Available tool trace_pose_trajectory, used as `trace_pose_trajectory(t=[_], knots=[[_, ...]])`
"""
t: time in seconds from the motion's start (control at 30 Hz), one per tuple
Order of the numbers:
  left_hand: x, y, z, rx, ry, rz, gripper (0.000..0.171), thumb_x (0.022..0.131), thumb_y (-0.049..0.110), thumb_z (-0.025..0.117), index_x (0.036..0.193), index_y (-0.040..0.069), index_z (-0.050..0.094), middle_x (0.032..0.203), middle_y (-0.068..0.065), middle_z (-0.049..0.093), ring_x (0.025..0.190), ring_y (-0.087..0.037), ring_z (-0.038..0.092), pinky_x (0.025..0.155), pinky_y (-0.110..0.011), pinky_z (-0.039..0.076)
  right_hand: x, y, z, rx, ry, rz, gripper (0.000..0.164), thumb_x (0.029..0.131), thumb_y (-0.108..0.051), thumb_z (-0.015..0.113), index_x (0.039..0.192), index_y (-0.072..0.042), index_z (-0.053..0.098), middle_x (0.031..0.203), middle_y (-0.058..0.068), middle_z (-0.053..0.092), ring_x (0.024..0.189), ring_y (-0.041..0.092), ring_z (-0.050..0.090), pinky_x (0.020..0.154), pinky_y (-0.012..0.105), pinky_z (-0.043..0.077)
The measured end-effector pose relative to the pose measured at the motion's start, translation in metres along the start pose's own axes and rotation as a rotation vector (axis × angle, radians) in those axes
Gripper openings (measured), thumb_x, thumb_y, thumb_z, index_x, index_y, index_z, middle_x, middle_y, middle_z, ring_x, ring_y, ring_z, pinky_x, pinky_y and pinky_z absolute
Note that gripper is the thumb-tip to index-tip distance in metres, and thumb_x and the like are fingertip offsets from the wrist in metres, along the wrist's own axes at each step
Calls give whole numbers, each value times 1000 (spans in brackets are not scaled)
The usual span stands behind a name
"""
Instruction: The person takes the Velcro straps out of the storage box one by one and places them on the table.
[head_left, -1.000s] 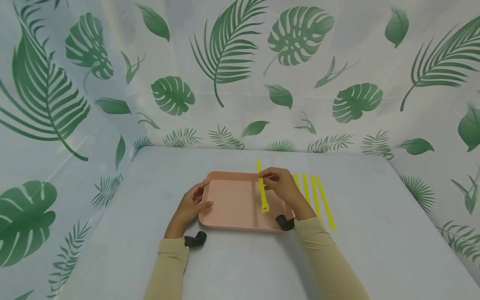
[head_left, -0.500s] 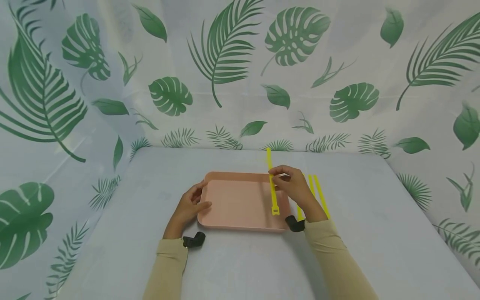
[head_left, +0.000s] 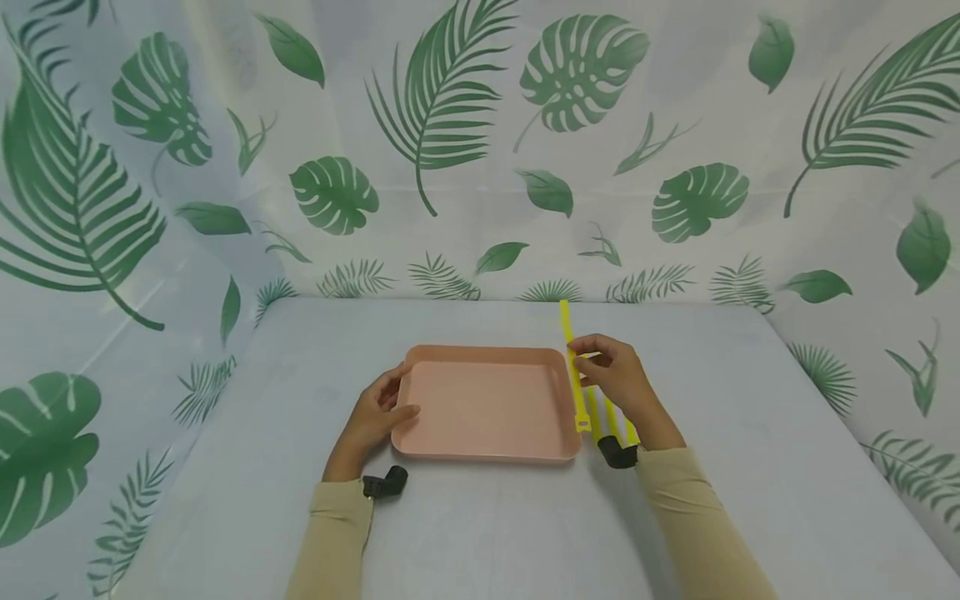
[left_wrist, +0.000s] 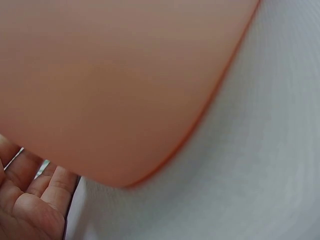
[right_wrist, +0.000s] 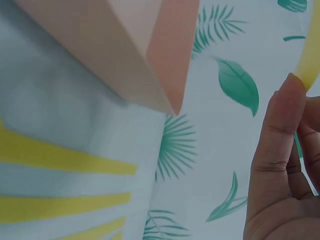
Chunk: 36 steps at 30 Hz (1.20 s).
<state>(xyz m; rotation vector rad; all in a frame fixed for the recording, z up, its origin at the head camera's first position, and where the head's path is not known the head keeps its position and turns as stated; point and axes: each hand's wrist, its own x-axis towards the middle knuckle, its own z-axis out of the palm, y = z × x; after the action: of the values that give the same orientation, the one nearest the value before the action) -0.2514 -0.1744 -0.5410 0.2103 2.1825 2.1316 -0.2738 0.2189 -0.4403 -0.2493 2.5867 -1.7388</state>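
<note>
A shallow pink tray [head_left: 483, 408] sits on the white table. My left hand [head_left: 372, 410] grips its left side, thumb over the rim and fingers at the outer wall. Up close in the left wrist view, the tray [left_wrist: 125, 100] hides part of those fingers [left_wrist: 57, 192]. Just past the tray's right rim, my right hand [head_left: 618, 379] pinches a yellow cable strap [head_left: 578, 400] between thumb and fingertips. Its slotted end points toward me, raised over the table. Beneath that hand lie several more yellow straps [head_left: 593, 412], partly hidden by the wrist.
In the right wrist view the loose straps [right_wrist: 65, 152] lie side by side near the tray's corner [right_wrist: 172, 102]. A white cloth with green leaves [head_left: 465, 192] rises behind the table [head_left: 465, 533]. Each wrist wears a small black camera [head_left: 618, 452].
My right hand has moved right with the yellow cable strap, from over the tray to beyond its right rim. The left hand keeps its grip on the tray.
</note>
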Motion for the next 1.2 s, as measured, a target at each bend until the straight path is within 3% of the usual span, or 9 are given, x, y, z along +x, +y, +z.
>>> trace_pose_trajectory(t=[0.37, 0.53, 0.87, 1.2], knots=[[-1, 0, 1, 11, -4, 0, 79, 91, -10, 74, 162, -9, 38, 168, -32, 35, 157, -44, 35, 127, -37, 37, -7, 9, -26, -29, 23, 18, 32, 105, -1, 66, 134, 12, 64, 135, 31, 64, 92, 5, 66, 75, 23, 64], [-1, 0, 1, 21, -1, 7, 80, 91, -11, 75, 162, -9, 39, 170, -30, 34, 157, -44, 35, 125, -30, 39, -10, 14, -34, -32, 32, 37, 33, 105, -1, 65, 136, 13, 63, 136, 31, 63, 91, 3, 65, 75, 22, 64], [-2, 1, 1, 33, 2, 11, 78, 91, -10, 75, 160, -11, 39, 168, -33, 34, 157, -46, 34, 128, -43, 34, -13, 29, -48, -107, 51, 82, 34, 106, -1, 64, 138, 11, 64, 139, 32, 63, 94, 5, 65, 74, 22, 63], [-1, 0, 0, 26, 3, -14, 79, 91, -9, 75, 162, -9, 39, 167, -32, 37, 155, -45, 38, 116, -17, 44, -17, 46, -70, -175, 44, 131, 38, 106, 0, 64, 142, 12, 60, 142, 34, 60, 103, 17, 67, 75, 22, 63]])
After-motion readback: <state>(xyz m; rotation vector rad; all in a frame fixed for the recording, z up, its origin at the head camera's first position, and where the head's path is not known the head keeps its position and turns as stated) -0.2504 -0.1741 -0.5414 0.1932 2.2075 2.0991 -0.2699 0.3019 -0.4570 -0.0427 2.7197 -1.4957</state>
